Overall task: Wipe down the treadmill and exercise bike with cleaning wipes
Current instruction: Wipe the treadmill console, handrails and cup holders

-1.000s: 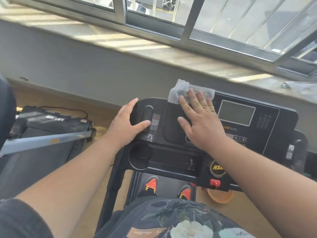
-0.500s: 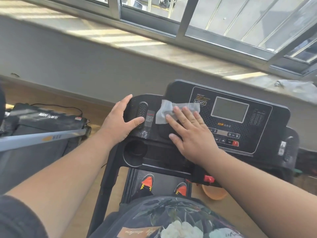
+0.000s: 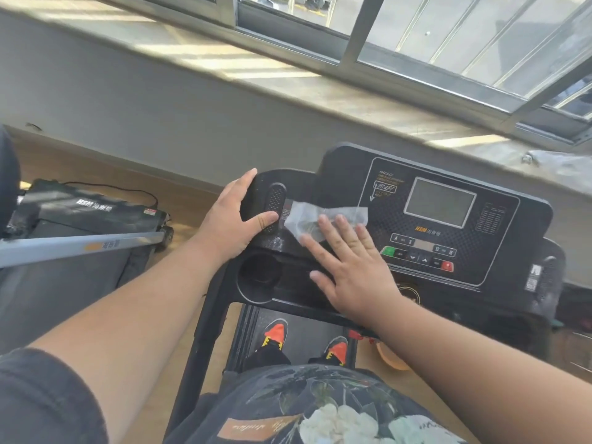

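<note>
The person stands on the treadmill (image 3: 519, 219), looking down on its black console (image 3: 474, 238), which fills the centre and the 3 o'clock side of the view. The right hand (image 3: 349, 267) lies flat on the console's left part, palm down, fingers straight and spread, gripping nothing; its fingertips (image 3: 341, 222) press on the lower edge of a thin white cleaning wipe (image 3: 320, 216), which is spread against the dark plastic just beside the grey display (image 3: 440, 201), at about 9 o'clock from it. The wipe is partly crumpled and reaches at its left end to a small sticker beside the ribbed grip sensor (image 3: 275, 200). The left hand (image 3: 229, 224) grips the console's left end, at 9 o'clock from the wipe: its fingers curl over the far edge and its thumb (image 3: 264, 218) lies across the front, touching the lower part of the sensor. Below the two hands, toward 6 o'clock, is a round cup holder (image 3: 259, 274), and lower still a pair of orange-toed shoes (image 3: 277, 333) stands on the belt. A row of buttons (image 3: 419, 254), green at the left and red at the right, runs under the display. At 9 o'clock in the view a second treadmill (image 3: 96, 209) lies folded on the wooden floor (image 3: 179, 200), and a window (image 3: 448, 43) runs across 12 o'clock.
</note>
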